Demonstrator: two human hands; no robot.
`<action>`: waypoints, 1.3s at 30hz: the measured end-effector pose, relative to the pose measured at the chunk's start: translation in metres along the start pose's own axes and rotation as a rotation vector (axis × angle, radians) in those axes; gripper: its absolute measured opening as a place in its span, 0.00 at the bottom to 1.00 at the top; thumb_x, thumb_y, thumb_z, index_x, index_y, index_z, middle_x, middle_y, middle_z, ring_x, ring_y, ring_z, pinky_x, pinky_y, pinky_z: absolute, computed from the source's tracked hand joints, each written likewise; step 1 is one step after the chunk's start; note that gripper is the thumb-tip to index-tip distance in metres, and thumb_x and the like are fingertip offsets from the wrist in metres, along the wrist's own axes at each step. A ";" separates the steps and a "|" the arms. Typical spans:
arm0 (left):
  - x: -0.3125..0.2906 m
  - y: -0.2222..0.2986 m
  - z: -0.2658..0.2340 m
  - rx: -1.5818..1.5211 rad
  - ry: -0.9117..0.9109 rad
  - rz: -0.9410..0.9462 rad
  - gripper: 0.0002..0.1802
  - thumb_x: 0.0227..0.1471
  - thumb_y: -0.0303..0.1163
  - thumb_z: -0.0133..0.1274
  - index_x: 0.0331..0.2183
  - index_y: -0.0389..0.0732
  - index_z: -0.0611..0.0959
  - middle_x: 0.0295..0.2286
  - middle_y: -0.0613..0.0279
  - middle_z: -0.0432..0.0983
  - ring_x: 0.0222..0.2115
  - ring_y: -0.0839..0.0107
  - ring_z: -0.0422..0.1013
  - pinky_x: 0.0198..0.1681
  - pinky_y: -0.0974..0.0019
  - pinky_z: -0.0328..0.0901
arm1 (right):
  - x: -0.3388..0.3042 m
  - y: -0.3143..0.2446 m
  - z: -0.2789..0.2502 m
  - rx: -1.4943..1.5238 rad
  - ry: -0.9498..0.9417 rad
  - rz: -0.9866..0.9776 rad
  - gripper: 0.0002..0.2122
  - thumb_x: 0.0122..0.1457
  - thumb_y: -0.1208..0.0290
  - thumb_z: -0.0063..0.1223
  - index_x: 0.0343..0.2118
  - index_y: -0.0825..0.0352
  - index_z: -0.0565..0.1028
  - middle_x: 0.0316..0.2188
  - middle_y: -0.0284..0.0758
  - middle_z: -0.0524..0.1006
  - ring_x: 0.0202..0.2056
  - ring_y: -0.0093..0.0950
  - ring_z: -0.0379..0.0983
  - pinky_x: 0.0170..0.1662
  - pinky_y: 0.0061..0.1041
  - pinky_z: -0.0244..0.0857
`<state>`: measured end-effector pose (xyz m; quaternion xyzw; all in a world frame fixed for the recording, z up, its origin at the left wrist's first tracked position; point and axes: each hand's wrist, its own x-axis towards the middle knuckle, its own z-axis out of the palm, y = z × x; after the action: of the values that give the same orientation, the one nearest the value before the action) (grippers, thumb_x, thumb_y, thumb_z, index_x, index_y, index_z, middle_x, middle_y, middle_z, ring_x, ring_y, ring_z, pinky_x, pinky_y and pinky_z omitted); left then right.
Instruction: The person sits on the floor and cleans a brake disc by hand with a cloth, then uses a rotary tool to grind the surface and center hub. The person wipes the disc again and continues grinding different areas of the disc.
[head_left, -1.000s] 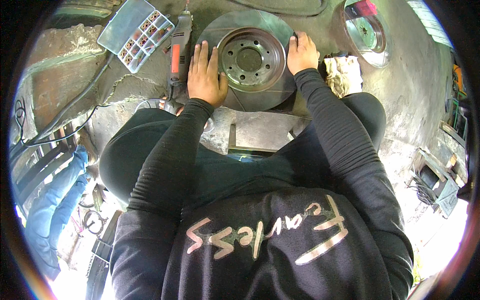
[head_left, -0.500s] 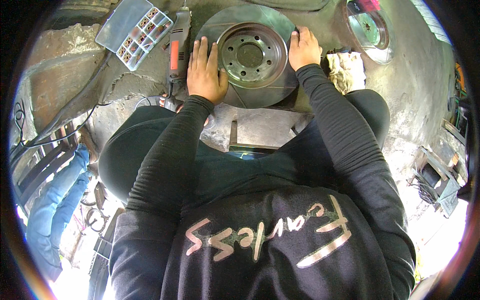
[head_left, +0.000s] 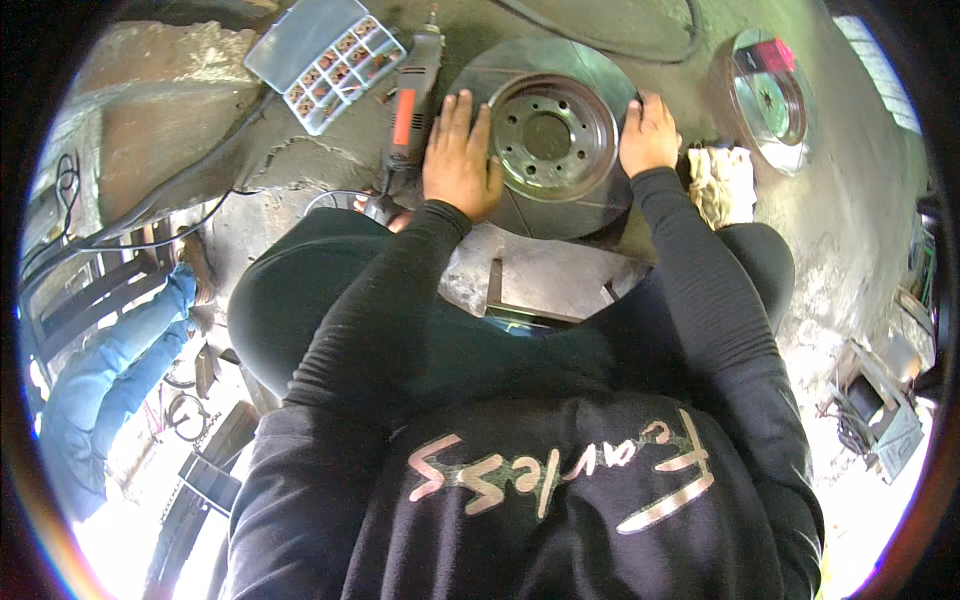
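A grey metal brake disc [head_left: 585,205] with a raised round hub and bolt holes lies flat before me. My left hand [head_left: 460,165] rests on its left side, the fingers stretched out and pointing away from me, the thumb apart near the hub. Against the disc's right edge lies my right hand [head_left: 650,138], fingers extended and slightly bent; its thumb is hidden. Close to the left hand is a grey rotary tool [head_left: 416,90] with an orange-red panel and a cord. A cream-coloured cloth or glove [head_left: 722,185] sits just right of my right hand.
An open clear compartment box [head_left: 335,75] with small copper-coloured parts stands at the far left. Another disc [head_left: 745,125], with a pink-and-black item on its rim, is at the far right. A hose [head_left: 620,45] curves behind. Someone's jeans-clad legs [head_left: 130,360] show at left.
The whole view has shifted, so the bench and its things appear farther right and slightly lower. Both hands stay on the disc, with little change in their places on it.
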<state>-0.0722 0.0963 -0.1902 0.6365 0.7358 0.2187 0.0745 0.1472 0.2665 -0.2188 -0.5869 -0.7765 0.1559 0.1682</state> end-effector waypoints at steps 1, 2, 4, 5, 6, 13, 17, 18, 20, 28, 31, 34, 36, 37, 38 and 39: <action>0.000 0.001 0.000 -0.002 0.002 -0.006 0.39 0.43 0.28 0.53 0.58 0.32 0.65 0.62 0.38 0.51 0.64 0.42 0.47 0.65 0.48 0.47 | 0.000 -0.001 -0.001 0.000 -0.003 -0.004 0.15 0.62 0.60 0.42 0.47 0.62 0.71 0.44 0.42 0.75 0.47 0.44 0.70 0.46 0.52 0.60; -0.001 0.001 -0.001 -0.003 0.002 -0.013 0.39 0.43 0.28 0.53 0.58 0.32 0.65 0.62 0.38 0.51 0.64 0.42 0.47 0.65 0.48 0.47 | -0.001 -0.002 -0.001 0.000 0.003 -0.007 0.15 0.62 0.60 0.42 0.47 0.62 0.71 0.44 0.42 0.75 0.47 0.44 0.70 0.46 0.52 0.61; -0.002 0.002 -0.004 -0.015 0.004 -0.024 0.39 0.42 0.28 0.54 0.58 0.32 0.65 0.61 0.39 0.52 0.63 0.43 0.48 0.65 0.48 0.47 | -0.003 -0.005 -0.002 -0.004 0.026 -0.022 0.15 0.62 0.62 0.42 0.47 0.63 0.71 0.43 0.41 0.75 0.47 0.44 0.70 0.45 0.52 0.61; -0.002 0.002 -0.005 -0.013 0.000 -0.031 0.39 0.42 0.28 0.54 0.58 0.33 0.65 0.62 0.40 0.51 0.64 0.43 0.48 0.65 0.48 0.48 | -0.003 -0.006 -0.003 -0.006 0.014 -0.018 0.14 0.62 0.62 0.42 0.47 0.63 0.71 0.42 0.41 0.75 0.46 0.44 0.70 0.45 0.52 0.61; -0.001 0.004 -0.004 -0.017 0.001 -0.032 0.39 0.42 0.29 0.54 0.58 0.33 0.65 0.62 0.41 0.51 0.64 0.43 0.47 0.65 0.48 0.48 | -0.003 -0.007 -0.006 -0.011 0.005 -0.010 0.14 0.62 0.62 0.42 0.47 0.63 0.71 0.42 0.41 0.75 0.46 0.44 0.70 0.45 0.52 0.61; 0.001 0.004 -0.001 0.022 -0.051 -0.048 0.39 0.44 0.31 0.54 0.59 0.34 0.65 0.63 0.42 0.50 0.65 0.47 0.45 0.66 0.47 0.46 | -0.005 0.001 0.001 -0.134 0.038 -0.025 0.14 0.63 0.60 0.43 0.47 0.60 0.71 0.43 0.39 0.74 0.46 0.40 0.71 0.45 0.51 0.62; 0.000 0.000 -0.001 0.032 -0.071 -0.058 0.39 0.44 0.30 0.53 0.59 0.31 0.65 0.63 0.40 0.49 0.65 0.46 0.45 0.66 0.48 0.44 | 0.012 -0.036 -0.026 -0.091 -0.161 0.182 0.16 0.58 0.58 0.48 0.47 0.57 0.72 0.46 0.42 0.72 0.51 0.42 0.67 0.50 0.54 0.59; -0.002 -0.002 0.000 0.029 -0.045 -0.043 0.39 0.44 0.30 0.53 0.59 0.31 0.64 0.63 0.40 0.49 0.65 0.45 0.45 0.66 0.48 0.44 | 0.024 -0.039 -0.027 0.066 -0.051 0.231 0.17 0.57 0.57 0.50 0.47 0.58 0.73 0.47 0.44 0.70 0.52 0.43 0.65 0.52 0.56 0.56; -0.002 -0.003 0.002 0.015 -0.022 -0.008 0.39 0.44 0.29 0.52 0.59 0.30 0.64 0.63 0.39 0.49 0.65 0.44 0.45 0.66 0.48 0.44 | 0.060 -0.024 -0.040 0.222 0.258 0.180 0.14 0.53 0.64 0.55 0.41 0.64 0.75 0.40 0.44 0.75 0.45 0.43 0.71 0.49 0.44 0.63; -0.002 -0.002 0.001 0.032 -0.055 -0.005 0.40 0.43 0.28 0.51 0.59 0.30 0.62 0.63 0.38 0.47 0.65 0.43 0.44 0.66 0.47 0.43 | 0.166 0.113 -0.142 0.410 0.722 0.440 0.10 0.45 0.77 0.50 0.30 0.72 0.78 0.30 0.49 0.80 0.33 0.42 0.78 0.41 0.34 0.70; 0.000 0.002 -0.002 0.022 -0.063 -0.001 0.39 0.43 0.28 0.51 0.59 0.29 0.62 0.63 0.38 0.47 0.65 0.43 0.44 0.67 0.48 0.43 | 0.165 0.163 -0.166 0.159 0.534 0.424 0.13 0.45 0.73 0.54 0.35 0.68 0.80 0.33 0.49 0.81 0.37 0.44 0.78 0.44 0.35 0.70; -0.001 0.003 -0.005 0.038 -0.071 0.004 0.39 0.43 0.27 0.50 0.59 0.28 0.62 0.63 0.38 0.47 0.65 0.42 0.44 0.66 0.48 0.43 | 0.164 0.197 -0.153 -0.093 0.114 0.314 0.16 0.46 0.65 0.59 0.40 0.62 0.79 0.40 0.46 0.80 0.45 0.44 0.76 0.51 0.38 0.68; -0.001 0.002 -0.006 0.057 -0.081 -0.001 0.39 0.44 0.27 0.50 0.59 0.29 0.62 0.63 0.37 0.47 0.65 0.41 0.44 0.66 0.47 0.43 | 0.168 0.205 -0.137 -0.221 -0.043 0.269 0.25 0.49 0.58 0.62 0.50 0.62 0.74 0.47 0.46 0.76 0.50 0.45 0.73 0.54 0.36 0.65; -0.001 0.002 -0.006 0.060 -0.079 0.006 0.39 0.44 0.27 0.49 0.60 0.30 0.62 0.63 0.37 0.47 0.65 0.41 0.44 0.66 0.47 0.43 | 0.169 0.208 -0.129 -0.280 -0.083 0.212 0.28 0.50 0.55 0.62 0.54 0.61 0.72 0.50 0.46 0.75 0.51 0.46 0.71 0.56 0.36 0.64; 0.000 0.003 -0.005 0.062 -0.077 0.013 0.39 0.44 0.27 0.49 0.60 0.30 0.62 0.63 0.37 0.47 0.65 0.41 0.44 0.66 0.47 0.44 | 0.173 0.212 -0.125 -0.308 -0.114 0.197 0.29 0.50 0.55 0.62 0.55 0.58 0.71 0.51 0.46 0.73 0.53 0.47 0.69 0.56 0.39 0.64; 0.001 0.003 -0.006 0.069 -0.078 0.019 0.39 0.44 0.27 0.49 0.60 0.30 0.61 0.63 0.37 0.47 0.64 0.40 0.44 0.66 0.47 0.44 | 0.176 0.209 -0.120 -0.330 -0.148 0.181 0.29 0.50 0.54 0.62 0.57 0.56 0.70 0.53 0.45 0.71 0.55 0.47 0.66 0.57 0.41 0.63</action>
<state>-0.0717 0.0958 -0.1835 0.6539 0.7333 0.1690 0.0789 0.3352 0.4966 -0.1900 -0.6609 -0.7457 0.0839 -0.0026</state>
